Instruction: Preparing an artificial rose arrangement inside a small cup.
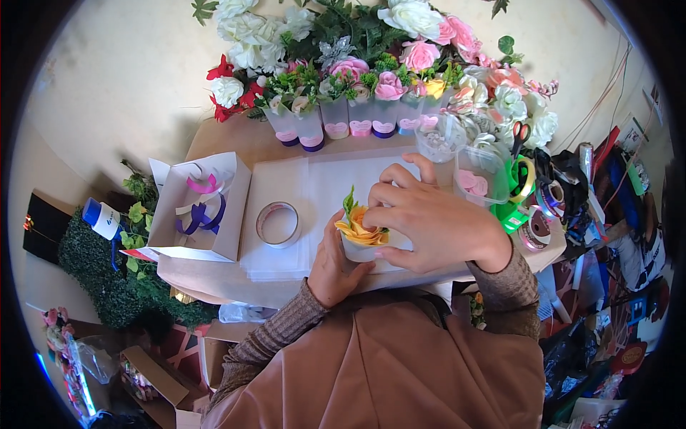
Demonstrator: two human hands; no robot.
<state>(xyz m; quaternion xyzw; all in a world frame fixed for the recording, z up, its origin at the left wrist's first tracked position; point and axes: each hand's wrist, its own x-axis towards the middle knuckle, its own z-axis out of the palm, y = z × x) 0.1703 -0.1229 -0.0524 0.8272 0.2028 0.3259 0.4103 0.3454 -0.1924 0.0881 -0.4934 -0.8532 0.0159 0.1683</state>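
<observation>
A yellow artificial rose [359, 227] with a green leaf stands in a small frosted, whitish wrap or cup [361, 252] just in front of me. My left hand [330, 266] is wrapped round the left side of this holder. From the right, my right hand [432, 220] reaches over the bloom, thumb and index finger at its right edge, the other fingers bent and raised. Its palm side is hidden. Beneath lie sheets of white translucent paper [275, 259]. A roll of tape [278, 224] rests on them to the left of my hands.
An open white box [241, 207] with ribbon pieces stands left. Several finished flower holders [336, 118] line the back, before a large artificial bouquet [246, 36]. To the right are tubs, one with pink paper pieces [471, 182], scissors [520, 136] and ribbon spools [534, 229].
</observation>
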